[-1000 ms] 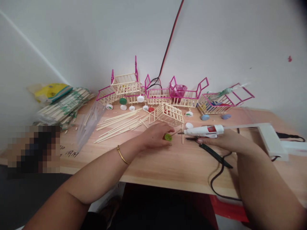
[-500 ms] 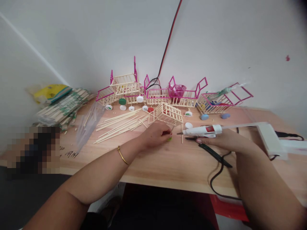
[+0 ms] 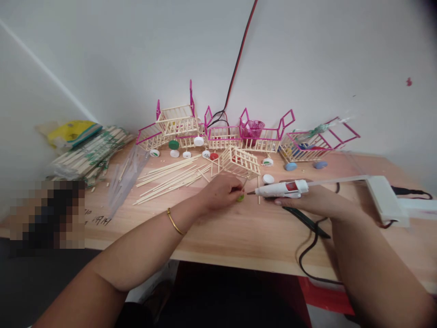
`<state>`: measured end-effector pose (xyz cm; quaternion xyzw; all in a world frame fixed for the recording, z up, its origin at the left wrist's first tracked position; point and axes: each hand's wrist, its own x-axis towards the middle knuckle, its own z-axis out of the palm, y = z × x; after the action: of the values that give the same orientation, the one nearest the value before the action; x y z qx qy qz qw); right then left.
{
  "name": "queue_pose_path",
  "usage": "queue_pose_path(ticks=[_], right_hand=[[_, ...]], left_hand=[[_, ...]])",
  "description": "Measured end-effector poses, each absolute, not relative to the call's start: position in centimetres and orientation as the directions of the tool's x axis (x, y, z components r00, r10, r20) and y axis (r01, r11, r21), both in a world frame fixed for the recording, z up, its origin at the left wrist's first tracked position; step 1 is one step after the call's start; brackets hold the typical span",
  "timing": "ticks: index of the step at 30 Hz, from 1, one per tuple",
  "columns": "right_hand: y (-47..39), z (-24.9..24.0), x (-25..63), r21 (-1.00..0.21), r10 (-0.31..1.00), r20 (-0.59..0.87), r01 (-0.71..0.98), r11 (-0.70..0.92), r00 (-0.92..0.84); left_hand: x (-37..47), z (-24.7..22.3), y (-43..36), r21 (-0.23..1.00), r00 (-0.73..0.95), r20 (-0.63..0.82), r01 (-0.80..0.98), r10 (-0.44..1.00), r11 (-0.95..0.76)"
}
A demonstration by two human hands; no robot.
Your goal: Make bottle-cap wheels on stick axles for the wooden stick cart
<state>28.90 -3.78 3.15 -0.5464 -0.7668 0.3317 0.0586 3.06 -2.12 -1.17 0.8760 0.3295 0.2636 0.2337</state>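
Thin pale stick (image 3: 244, 184), pinched in left hand (image 3: 221, 193), round green cap (image 3: 241, 198) beneath; white glue gun (image 3: 282, 189), gripped in right hand (image 3: 313, 200).

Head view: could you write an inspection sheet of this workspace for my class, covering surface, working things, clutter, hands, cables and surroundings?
Surface: wooden tabletop, handwriting at left.
Working things: white glue gun, nozzle near the lime-green bottle cap; thin stick just above the cap.
Clutter: loose wooden sticks, packaged sticks, purple cup among magenta-trimmed stick carts.
Hands: left hand closed on the cap and stick, exact grip hidden; right hand grips the glue gun.
Cables: black cord looping near the front edge; red-and-black cable against the wall.
Surroundings: pale wall behind the table.
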Motion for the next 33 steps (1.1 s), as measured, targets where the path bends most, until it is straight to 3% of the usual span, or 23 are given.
queue_pose_path(ticks=[9,33], right_hand=[[-4.1,2.7,27.6,-0.666,0.860,-0.243,0.721,0.189,-0.450],[-4.8,2.2,26.6,-0.572,0.883,-0.091,0.750,0.332,-0.460]], left_hand=[[3.1,-1.1,-2.1,0.575,0.651,0.281,0.474,0.705,-0.667],[3.1,-1.1,-2.2,0.555,0.648,0.286,0.488,0.706,-0.674]])
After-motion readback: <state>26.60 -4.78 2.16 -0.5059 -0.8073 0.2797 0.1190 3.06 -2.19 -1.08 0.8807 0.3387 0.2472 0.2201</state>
